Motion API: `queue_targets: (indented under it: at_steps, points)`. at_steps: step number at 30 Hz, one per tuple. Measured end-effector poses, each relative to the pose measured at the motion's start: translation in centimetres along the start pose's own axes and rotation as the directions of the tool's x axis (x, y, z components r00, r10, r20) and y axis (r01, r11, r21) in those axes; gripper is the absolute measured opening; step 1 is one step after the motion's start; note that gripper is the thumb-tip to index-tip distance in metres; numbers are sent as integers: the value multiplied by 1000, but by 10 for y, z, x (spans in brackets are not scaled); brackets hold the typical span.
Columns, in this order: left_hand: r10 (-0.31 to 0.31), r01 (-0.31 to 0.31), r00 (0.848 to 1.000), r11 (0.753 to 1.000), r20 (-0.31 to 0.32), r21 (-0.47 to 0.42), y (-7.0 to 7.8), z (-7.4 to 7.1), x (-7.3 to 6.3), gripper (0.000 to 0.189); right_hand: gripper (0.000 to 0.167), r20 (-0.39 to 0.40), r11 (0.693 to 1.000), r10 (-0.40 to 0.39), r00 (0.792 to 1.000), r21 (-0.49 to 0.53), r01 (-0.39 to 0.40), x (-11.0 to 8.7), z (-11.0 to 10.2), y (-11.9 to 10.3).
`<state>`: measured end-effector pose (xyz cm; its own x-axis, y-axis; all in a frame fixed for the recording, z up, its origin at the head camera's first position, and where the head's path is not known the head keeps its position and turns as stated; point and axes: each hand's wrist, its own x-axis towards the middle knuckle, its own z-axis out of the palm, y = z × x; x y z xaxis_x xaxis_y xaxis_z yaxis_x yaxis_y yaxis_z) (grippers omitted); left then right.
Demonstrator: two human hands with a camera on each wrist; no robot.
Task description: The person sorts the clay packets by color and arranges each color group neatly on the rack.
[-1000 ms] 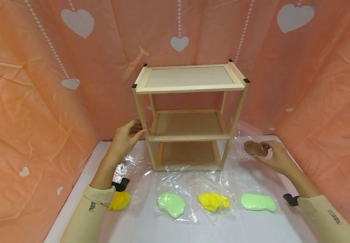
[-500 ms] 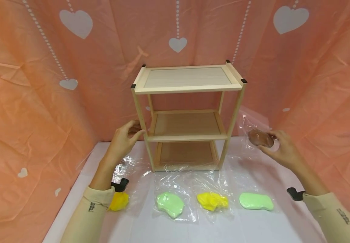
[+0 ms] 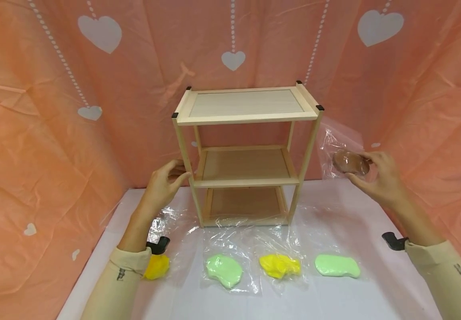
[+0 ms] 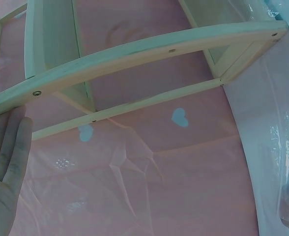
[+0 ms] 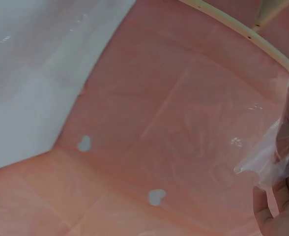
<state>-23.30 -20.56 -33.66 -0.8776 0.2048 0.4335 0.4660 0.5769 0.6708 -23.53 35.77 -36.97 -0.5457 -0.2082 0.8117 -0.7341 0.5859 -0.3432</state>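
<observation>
My left hand [image 3: 162,183] holds the left front post of a three-tier wooden shelf [image 3: 246,104] at about the middle tier; the left wrist view has its fingers [image 4: 9,142] behind the post. Off to the shelf's right, my right hand [image 3: 384,180] pinches a clear plastic bag [image 3: 329,149] with a brown clay-like lump [image 3: 350,162] in it, between thumb and fingers. The bag hangs in the air at roughly the middle tier's height. Only part of the bag and fingers shows at the right wrist view's edge.
Along the front of the white table [image 3: 294,302] lie bagged lumps: a yellow one [image 3: 157,266] partly behind my left wrist, a green one [image 3: 224,270], another yellow one [image 3: 280,265] and a green slab [image 3: 337,266]. An orange curtain [image 3: 142,58] with white hearts surrounds the table.
My right hand has lifted the bag with the brown lump upward and slightly to the right, from low over the table. The left hand stays at the post.
</observation>
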Motion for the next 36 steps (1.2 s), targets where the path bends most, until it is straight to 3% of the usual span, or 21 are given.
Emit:
queue_targets:
  at_steps: [2,3,4,13,23,33,36]
  points:
    - [0,0,1000,1000,-4,2,0,0,-1,32,60,27,997,60,998,-42,-59,8,-6,-8]
    - [1,-1,1000,1000,-5,3,0,-1,-1,32,61,-23,985,101,995,-139,-103,12,-11,-13]
    - [2,-2,1000,1000,-6,5,0,-1,-1,31,64,-16,981,115,993,-154,-116,16,-13,-17]
    - [2,-2,1000,1000,-5,-7,-1,0,-1,31,69,-61,976,153,986,-147,-160,38,-20,-36]
    - [22,-22,1000,1000,-16,-16,-3,2,1,29,67,-184,983,86,979,-145,-114,63,-29,-45]
    - [25,-26,999,1000,-25,-16,-4,2,0,28,62,-221,985,35,975,-155,-70,87,-32,-60]
    - [22,-22,999,1000,-23,-12,-4,2,0,29,61,-260,985,46,964,-147,-86,95,-32,-64]
